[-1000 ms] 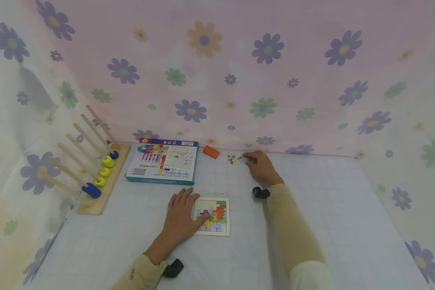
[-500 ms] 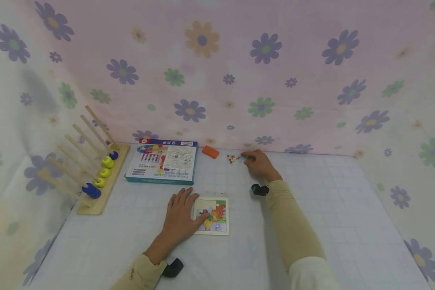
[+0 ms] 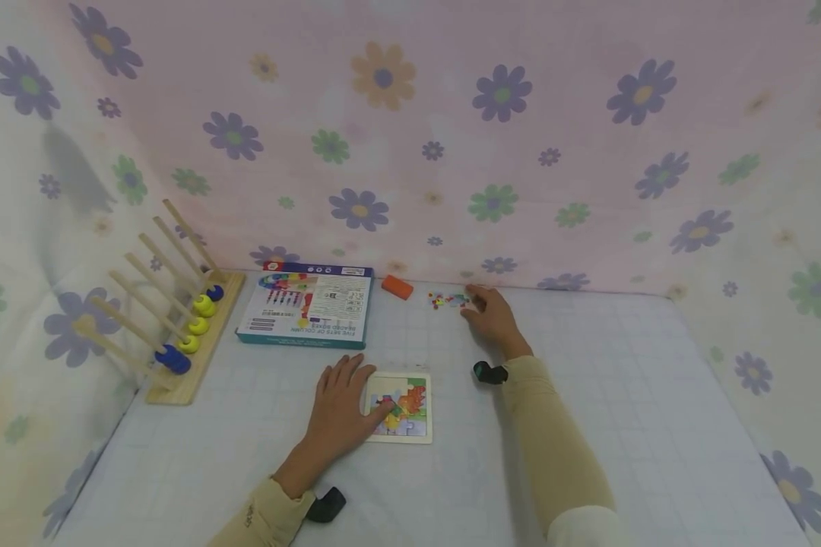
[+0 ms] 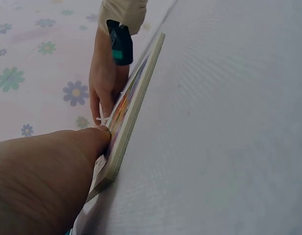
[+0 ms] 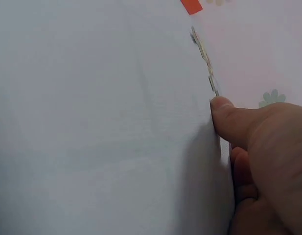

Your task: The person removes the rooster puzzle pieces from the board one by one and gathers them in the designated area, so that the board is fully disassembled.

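Note:
My left hand rests at the left side of a small jigsaw puzzle board, fingers extended and thumb lying over its face. Colourful pieces cover much of the board, and bare wood shows at its upper left. In the left wrist view the thumb touches the board's surface. Farther back, my right hand lies just right of several loose puzzle pieces, thumb and index finger apart. The right wrist view shows the thumb down by the pieces, which appear edge-on; the other fingertips are partly hidden.
An orange block lies left of the loose pieces, near the flowered back cloth. A flat printed box lies at the back left. Beyond it stands a wooden peg rack with blue and yellow beads and tall upright rods.
My right thumb and index finger have spread apart and drawn slightly right, showing more of the loose pieces. The left hand and the board stay where they were.

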A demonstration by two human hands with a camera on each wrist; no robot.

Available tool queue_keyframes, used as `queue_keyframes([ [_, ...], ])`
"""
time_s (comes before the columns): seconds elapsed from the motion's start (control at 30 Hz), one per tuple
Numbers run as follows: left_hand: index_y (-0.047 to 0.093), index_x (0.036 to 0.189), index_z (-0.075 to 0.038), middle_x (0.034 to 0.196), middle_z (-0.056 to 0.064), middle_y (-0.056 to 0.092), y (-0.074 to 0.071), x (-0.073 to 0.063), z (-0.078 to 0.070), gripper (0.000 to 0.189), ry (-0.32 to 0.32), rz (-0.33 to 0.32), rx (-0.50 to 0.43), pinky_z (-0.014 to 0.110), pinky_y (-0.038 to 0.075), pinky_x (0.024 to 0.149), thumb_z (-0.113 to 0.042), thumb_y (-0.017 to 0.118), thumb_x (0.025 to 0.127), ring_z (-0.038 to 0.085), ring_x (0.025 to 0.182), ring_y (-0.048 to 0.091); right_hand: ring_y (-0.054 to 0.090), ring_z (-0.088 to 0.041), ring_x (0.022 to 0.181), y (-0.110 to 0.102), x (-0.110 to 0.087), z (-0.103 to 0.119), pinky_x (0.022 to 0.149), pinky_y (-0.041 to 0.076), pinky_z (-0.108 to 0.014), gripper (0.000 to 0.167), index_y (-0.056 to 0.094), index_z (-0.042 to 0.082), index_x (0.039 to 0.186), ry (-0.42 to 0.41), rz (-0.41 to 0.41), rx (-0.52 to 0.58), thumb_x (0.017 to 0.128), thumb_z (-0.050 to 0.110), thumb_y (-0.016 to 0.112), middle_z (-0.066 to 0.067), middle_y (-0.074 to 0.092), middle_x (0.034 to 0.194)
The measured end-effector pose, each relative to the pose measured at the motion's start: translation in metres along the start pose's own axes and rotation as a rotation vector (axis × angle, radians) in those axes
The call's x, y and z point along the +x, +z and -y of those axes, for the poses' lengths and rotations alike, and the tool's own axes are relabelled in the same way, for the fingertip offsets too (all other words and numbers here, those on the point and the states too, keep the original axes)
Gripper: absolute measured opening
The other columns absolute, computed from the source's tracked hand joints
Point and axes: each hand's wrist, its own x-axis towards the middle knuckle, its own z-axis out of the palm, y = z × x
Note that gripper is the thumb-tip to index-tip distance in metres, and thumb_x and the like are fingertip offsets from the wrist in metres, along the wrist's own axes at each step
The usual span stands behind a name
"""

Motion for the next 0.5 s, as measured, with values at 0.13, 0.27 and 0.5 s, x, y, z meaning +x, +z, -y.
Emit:
queue_keyframes([
  [0.13,0.056,0.14,-0.015,0.158,0.012,0.044,0.0,0.0,-0.001,0.068,0.001,-0.001,-0.006,0.063,0.023,0.125,-0.056,0.073,0.088,0.037,0.151,0.034,0.055,-0.032,0.106,0.004,-0.02,0.004,0.095,0.047,-0.045,0.055,0.049,0.001,0.148,0.023,-0.029,0.026,0.098,0.014,0.067,-0.02,0.058,0.121],
  [0.27,0.056,0.14,-0.015,0.159,0.012,0.044,0.002,0.0,0.0,0.068,0.005,0.002,-0.001,0.063,0.023,0.125,-0.056,0.072,0.088,0.036,0.151,0.034,0.054,-0.027,0.101,0.012,-0.049,0.007,0.09,0.047,-0.041,0.054,0.051,0.002,0.146,0.031,-0.058,0.029,0.097,0.014,0.069,-0.015,0.059,0.117],
  [0.5,0.057,0.14,-0.014,0.158,0.013,0.045,-0.002,-0.001,-0.002,0.068,0.005,-0.007,-0.006,0.063,0.023,0.125,-0.054,0.074,0.088,0.037,0.151,0.034,0.057,-0.021,0.099,0.032,-0.104,0.029,0.089,0.05,-0.036,0.04,0.065,0.01,0.133,0.075,-0.097,0.064,0.095,0.021,0.072,-0.007,0.064,0.111],
])
